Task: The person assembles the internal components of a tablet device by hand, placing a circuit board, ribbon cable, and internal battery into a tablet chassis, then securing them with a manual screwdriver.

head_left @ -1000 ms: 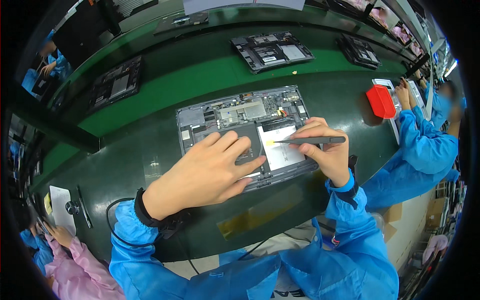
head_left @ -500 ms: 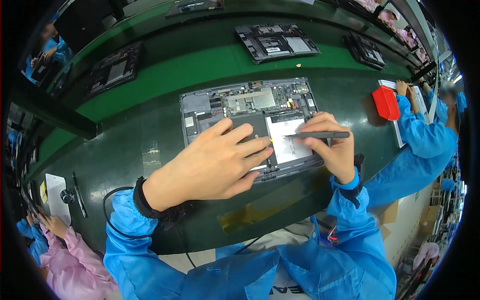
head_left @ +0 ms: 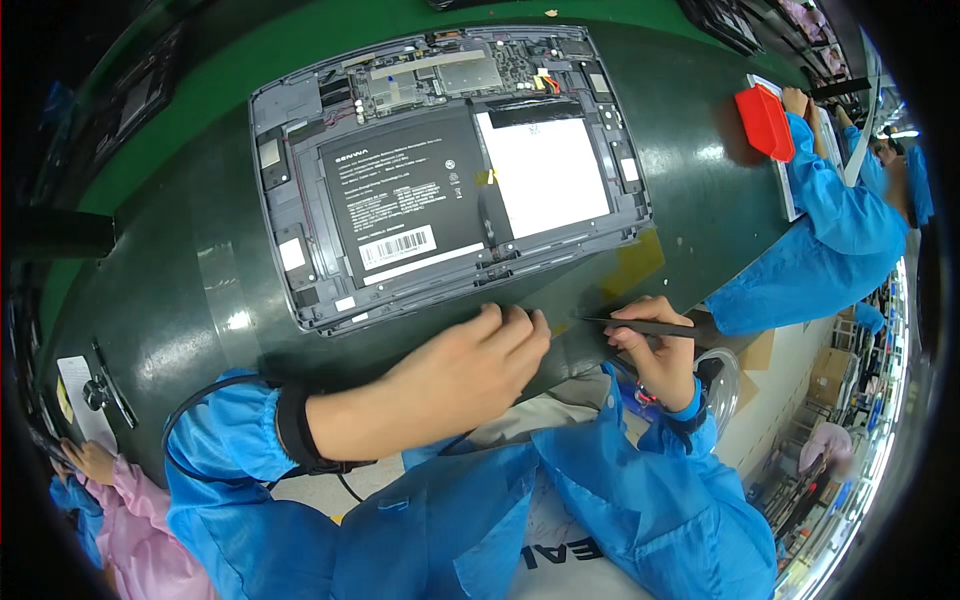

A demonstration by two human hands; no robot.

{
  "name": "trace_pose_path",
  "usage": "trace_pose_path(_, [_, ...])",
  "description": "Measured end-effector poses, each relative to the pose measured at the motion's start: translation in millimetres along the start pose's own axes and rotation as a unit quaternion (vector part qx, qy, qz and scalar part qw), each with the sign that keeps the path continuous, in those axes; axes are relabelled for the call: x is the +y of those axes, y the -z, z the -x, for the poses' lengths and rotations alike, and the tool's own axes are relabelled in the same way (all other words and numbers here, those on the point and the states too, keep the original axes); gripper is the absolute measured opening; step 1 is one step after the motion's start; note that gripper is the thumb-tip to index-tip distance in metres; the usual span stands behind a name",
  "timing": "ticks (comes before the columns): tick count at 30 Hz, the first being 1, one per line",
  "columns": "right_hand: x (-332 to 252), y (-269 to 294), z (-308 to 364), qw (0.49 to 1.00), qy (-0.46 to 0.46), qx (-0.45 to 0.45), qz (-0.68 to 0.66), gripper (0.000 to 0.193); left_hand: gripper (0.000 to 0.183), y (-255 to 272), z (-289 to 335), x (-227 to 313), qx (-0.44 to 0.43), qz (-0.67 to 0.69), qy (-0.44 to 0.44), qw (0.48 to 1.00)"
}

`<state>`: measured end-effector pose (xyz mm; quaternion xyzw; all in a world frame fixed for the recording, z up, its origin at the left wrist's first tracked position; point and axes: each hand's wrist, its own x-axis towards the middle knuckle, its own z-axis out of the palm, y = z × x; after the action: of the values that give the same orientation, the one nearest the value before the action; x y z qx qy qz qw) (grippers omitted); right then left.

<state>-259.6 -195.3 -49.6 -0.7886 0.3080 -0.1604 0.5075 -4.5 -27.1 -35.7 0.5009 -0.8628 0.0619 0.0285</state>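
Observation:
My right hand [head_left: 655, 352] pinches a pair of dark tweezers [head_left: 655, 327] between thumb and fingers, near the bench's front edge. The tweezers' tip points left, toward my left hand [head_left: 465, 365]. That hand hovers palm down at the front edge, its fingers loosely bent and slightly apart, with nothing seen in them; the thumb is hidden. Beyond both hands lies an opened laptop chassis [head_left: 310, 215]. Inside it are a black labelled battery [head_left: 400, 200], a bright white rectangular panel [head_left: 550, 180] and a circuit board [head_left: 440, 78] along the far side.
Yellowish see-through tape [head_left: 635, 265] lies on the dark green bench [head_left: 690, 180]. A red bin [head_left: 765, 122] stands at the right, next to a co-worker in blue [head_left: 850, 240]. A co-worker in pink [head_left: 150, 520] sits at lower left. A black cable [head_left: 180, 410] loops by my left sleeve.
Both hands have left the laptop and come back to the bench's front edge, the tweezers still in my right hand. The view has shifted, and the battery shows uncovered.

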Motion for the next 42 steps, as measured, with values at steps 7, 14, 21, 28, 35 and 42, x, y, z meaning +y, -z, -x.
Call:
trace_pose_path(7, [-17, -11, 1, 0.991, 0.112, -0.02, 0.072, 0.021, 0.069, -1, -6, 2, -0.02, 0.045, -0.008, 0.999])
trace_pose_path(14, [-23, -20, 7, 0.969, 0.209, 0.013, 0.134, 0.028, 0.023, -1, 0, -1, 0.033, 0.064, -0.01, 0.997])
trace_pose_path(21, [-27, 0, 10, 0.972, 0.214, 0.089, -0.026, 0.032, 0.064, 6, 0, -3, 0.006, 0.021, 0.009, 1.0])
trace_pose_path(28, [-79, 82, -75, 0.962, 0.212, 0.02, -0.172, 0.031, 0.057, 111, -10, -29, 0.134, 0.108, 0.191, 0.966])
trace_pose_path(35, [-112, 68, -244, 0.96, 0.186, -0.114, -0.174, 0.026, 0.067, 66, -45, -108, 0.14, 0.041, 0.292, 0.945])
trace_pose_path(42, [-101, 18, -290, 0.957, 0.141, -0.154, -0.199, 0.06, 0.062, 68, -41, -110, 0.124, 0.131, 0.243, 0.953])
